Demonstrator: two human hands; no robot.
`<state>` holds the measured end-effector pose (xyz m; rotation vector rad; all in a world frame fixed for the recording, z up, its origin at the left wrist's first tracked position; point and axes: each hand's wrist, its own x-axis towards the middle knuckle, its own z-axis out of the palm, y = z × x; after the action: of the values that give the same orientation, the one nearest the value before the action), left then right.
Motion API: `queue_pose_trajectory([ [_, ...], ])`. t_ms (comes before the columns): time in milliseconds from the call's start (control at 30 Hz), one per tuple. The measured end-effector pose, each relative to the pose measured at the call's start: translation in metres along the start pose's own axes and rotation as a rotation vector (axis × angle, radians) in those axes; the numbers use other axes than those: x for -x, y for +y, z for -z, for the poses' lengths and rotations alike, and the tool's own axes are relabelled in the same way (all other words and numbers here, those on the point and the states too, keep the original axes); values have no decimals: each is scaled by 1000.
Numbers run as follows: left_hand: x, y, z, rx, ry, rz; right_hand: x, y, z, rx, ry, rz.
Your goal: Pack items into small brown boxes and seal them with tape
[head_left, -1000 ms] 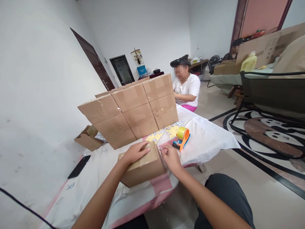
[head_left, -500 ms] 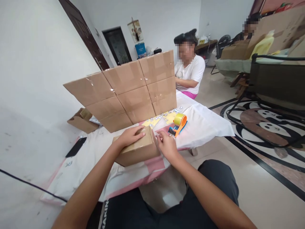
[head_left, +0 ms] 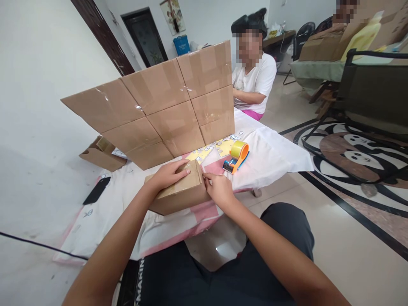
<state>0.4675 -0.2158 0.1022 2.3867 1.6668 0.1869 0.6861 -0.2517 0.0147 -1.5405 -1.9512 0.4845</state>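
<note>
One brown rectangular cardboard box (head_left: 178, 198), liable to skid

On a pink-and-white cloth-covered desk (head_left: 266, 157), under a spread left hand (head_left: 172, 174), with a narrowly curled right hand (head_left: 218, 187) at one end; cannot tell whether gripping. Could slip if pushed sideways.

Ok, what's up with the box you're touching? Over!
Left hand on top of box. Right hand at its right end. Tape dispenser apart, not in the way.

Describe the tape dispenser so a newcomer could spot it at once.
Find the cloth-covered table bearing stacked cartons. Near their right end, beyond the person's right hand, lies the tape dispenser. Its orange frame and yellow roll set it apart from the brown cartons.
</note>
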Motion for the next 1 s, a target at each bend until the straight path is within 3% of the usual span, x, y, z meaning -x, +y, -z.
queue_pose_trajectory([
  [233,2,3,2,12,-14,19,8,6,-2,-125,-30,-33],
  [433,1,1,0,-14,-17,10,10,16,-19,-621,-54,88],
  [533,1,1,-1,-33,-21,-1,12,21,-26,-745,-118,42],
  [667,1,-2,-2,-36,-2,-7,16,25,-31,-789,-197,-21],
  [867,0,-9,2,-14,-54,-124,6,32,-18,-729,-136,-40],
  [1000,-1,-8,3,-1,-99,-196,-10,40,1,-693,-218,77],
])
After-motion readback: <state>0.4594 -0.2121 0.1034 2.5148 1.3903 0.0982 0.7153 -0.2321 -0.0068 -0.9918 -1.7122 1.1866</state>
